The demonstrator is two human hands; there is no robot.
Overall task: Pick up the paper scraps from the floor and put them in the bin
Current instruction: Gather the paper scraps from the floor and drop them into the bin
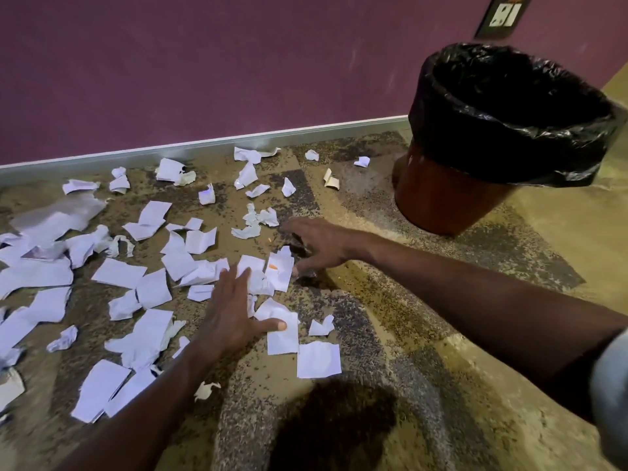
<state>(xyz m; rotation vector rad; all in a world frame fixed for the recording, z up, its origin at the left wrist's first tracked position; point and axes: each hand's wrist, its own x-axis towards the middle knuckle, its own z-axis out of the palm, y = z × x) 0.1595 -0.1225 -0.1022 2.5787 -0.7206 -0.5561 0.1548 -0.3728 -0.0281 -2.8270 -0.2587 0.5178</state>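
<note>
Left hand (pixel 234 311) flat, fingers straight, pressing scraps (pixel 272 277) on carpet (pixel 390 328). Right hand (pixel 319 244) spread, empty, beside pile. Best: sweep together, scoop. Bin (pixel 441 195) near, right.

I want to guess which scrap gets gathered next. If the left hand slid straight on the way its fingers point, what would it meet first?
Probably the flat white scrap just past the left hand fingertips, beside the piece with an orange mark. Depth is unclear; the fingers may already touch it.
</note>
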